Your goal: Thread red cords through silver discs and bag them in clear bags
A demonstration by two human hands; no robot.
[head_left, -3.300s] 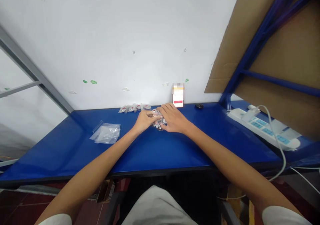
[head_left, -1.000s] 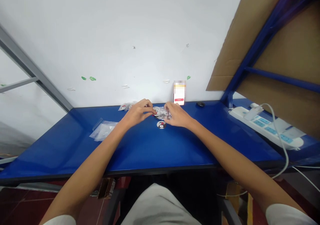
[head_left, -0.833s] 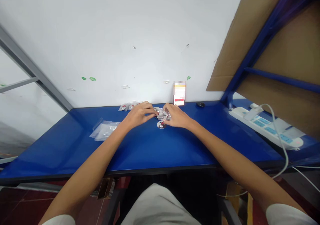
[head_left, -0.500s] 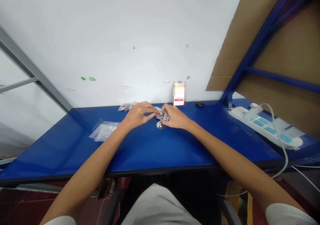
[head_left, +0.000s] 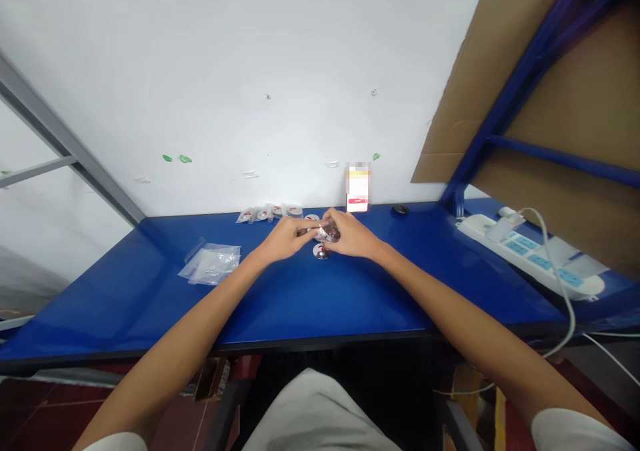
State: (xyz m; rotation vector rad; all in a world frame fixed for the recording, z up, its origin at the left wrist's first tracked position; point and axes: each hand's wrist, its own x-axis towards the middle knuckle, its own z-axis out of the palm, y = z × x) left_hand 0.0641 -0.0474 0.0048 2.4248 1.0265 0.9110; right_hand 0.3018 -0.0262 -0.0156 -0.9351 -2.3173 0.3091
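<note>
Both hands meet over the middle of the blue table, around a small clear plastic bag [head_left: 327,231] with something dark and reddish in it. My right hand [head_left: 351,234] grips the bag from the right, its fingers curled. From the left, my left hand [head_left: 286,239] pinches the bag's near side between thumb and fingers. Just below them a shiny round disc [head_left: 321,251] with a red mark lies on the table. Partly hidden behind the fingers is another white round piece [head_left: 313,217]. Several bagged round pieces [head_left: 270,212] stand in a row along the wall.
Flat clear bags [head_left: 213,263] lie on the left of the blue table [head_left: 320,304]. A lit phone [head_left: 357,191] leans on the wall, with a black mouse-like object [head_left: 400,209] beside it. A white power strip [head_left: 535,254] with cables lies at the right.
My left hand has shifted slightly right and down, closing in on the bag. More of the row of bagged pieces shows behind it. The right hand stays nearly in place.
</note>
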